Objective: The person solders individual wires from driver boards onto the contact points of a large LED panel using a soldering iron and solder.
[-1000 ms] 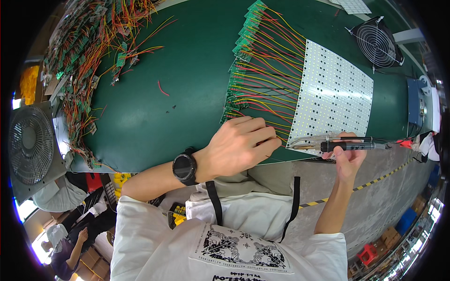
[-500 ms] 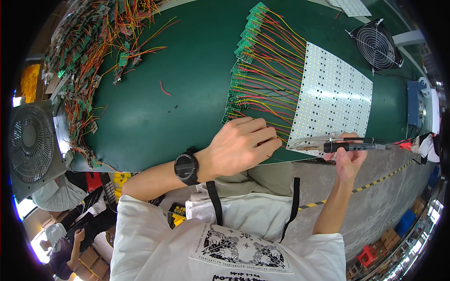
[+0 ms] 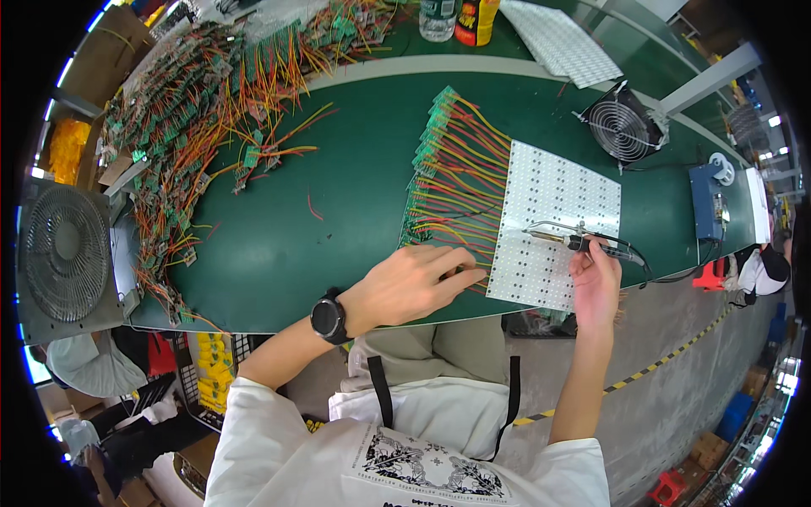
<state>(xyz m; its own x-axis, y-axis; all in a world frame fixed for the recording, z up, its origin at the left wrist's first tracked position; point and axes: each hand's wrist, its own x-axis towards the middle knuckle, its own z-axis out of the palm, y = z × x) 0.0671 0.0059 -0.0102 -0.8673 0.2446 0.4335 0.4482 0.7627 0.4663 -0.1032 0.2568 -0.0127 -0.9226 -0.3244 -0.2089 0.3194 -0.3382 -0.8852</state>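
A white panel (image 3: 553,194) dotted with small LEDs lies on the green table. Red and yellow wires (image 3: 465,186) run from its left edge to a row of small green circuit boards (image 3: 432,135). My left hand (image 3: 414,287), a black watch on its wrist, is closed at the lowest wires beside the panel's near left corner; its fingertips pinch a wire. Over the panel's near right part, my right hand (image 3: 596,283) grips a soldering iron (image 3: 583,243) with a thin metal feed tube along it. The iron's tip points left, above the panel.
A large heap of wired circuit boards (image 3: 182,110) covers the table's left side. A metal fan (image 3: 623,127) and a blue soldering station (image 3: 705,203) stand right. More white panels (image 3: 562,42), a bottle (image 3: 438,19) and a yellow-red can (image 3: 476,21) are at the back. Another fan (image 3: 68,249) stands far left.
The view has tilted, showing more of the table's back. My right hand has drawn the iron from the panel's near left corner, up and away. My left hand stays by the lowest wires.
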